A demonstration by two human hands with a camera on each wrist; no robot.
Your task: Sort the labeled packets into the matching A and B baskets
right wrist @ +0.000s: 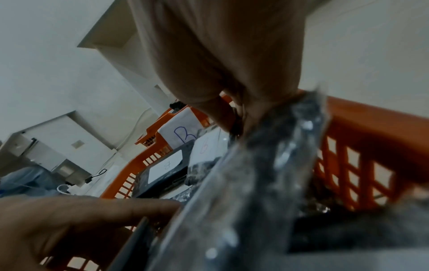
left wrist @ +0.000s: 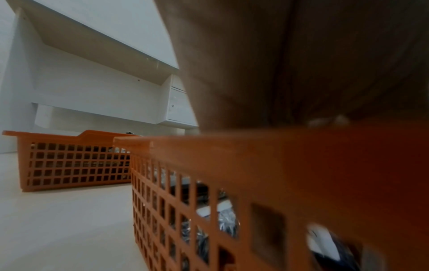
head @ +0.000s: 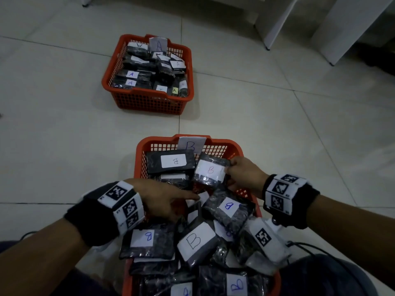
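Basket B (head: 141,150), orange with a paper "B" sign (head: 191,144), sits just in front of me, heaped with dark packets labelled B. My right hand (head: 241,174) pinches the right edge of a packet with a red "B" label (head: 210,170), held over the basket's far right part; the right wrist view shows that packet (right wrist: 267,165) close under the fingers. My left hand (head: 168,199) reaches into the basket with straight fingers, its fingertips touching packets in the middle. Basket A (head: 111,67) stands farther back, holding several packets labelled A.
White furniture legs (head: 275,28) stand at the far right on the tiled floor. A black cable (head: 310,246) lies by my right forearm. In the left wrist view, basket B's rim (left wrist: 232,146) fills the foreground, with basket A (left wrist: 69,165) behind it at the left.
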